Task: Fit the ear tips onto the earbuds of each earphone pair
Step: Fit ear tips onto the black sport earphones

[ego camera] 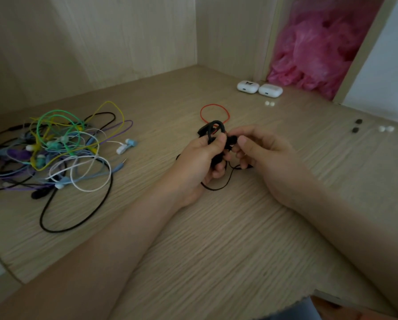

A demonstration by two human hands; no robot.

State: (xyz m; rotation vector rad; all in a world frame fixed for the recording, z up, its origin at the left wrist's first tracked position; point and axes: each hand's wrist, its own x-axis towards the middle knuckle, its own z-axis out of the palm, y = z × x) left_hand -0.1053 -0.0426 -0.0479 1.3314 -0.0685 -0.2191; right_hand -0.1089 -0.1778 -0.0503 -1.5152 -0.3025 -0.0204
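Black hook earphone (213, 127): held above desk (239, 227) centre. L hand (200, 155) curled round body, steadying it; R hand (260, 153) thumb+finger pinching the bud end, prob. seating a tip. 2 dark tips (355, 129) lie far R; cable tangle (61, 148) lies L, apart.

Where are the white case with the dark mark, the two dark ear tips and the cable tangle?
white case with the dark mark (248, 86): head view, on its top.
dark ear tips (355, 129): head view, on the nearer tip.
cable tangle (61, 146): head view, on its middle.
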